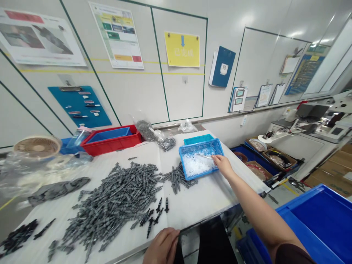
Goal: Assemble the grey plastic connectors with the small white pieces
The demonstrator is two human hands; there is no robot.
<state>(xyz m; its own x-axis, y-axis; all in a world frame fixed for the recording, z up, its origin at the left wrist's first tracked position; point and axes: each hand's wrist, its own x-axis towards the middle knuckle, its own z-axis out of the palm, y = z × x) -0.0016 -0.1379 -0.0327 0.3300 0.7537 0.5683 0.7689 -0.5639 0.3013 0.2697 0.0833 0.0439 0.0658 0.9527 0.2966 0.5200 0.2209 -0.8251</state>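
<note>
Slim steel tweezers (204,157) sit pinched in the fingers (217,158) of the right hand (223,165), tips over white plastic granules (191,165) in a perforated blue plastic tray (200,146) on the white-covered bench (198,209) — the left hand (162,246) curls at the near edge, beside a heap of grey plastic parts (115,201).

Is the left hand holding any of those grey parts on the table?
No, the left hand sits at the white table's near edge, apart from the pile of grey parts.

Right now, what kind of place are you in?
This looks like a factory workroom for small parts. A big heap of grey plastic parts lies on a long white-covered table, a blue perforated basket sits beside it, and a printed instruction poster hangs on the wall.
</note>
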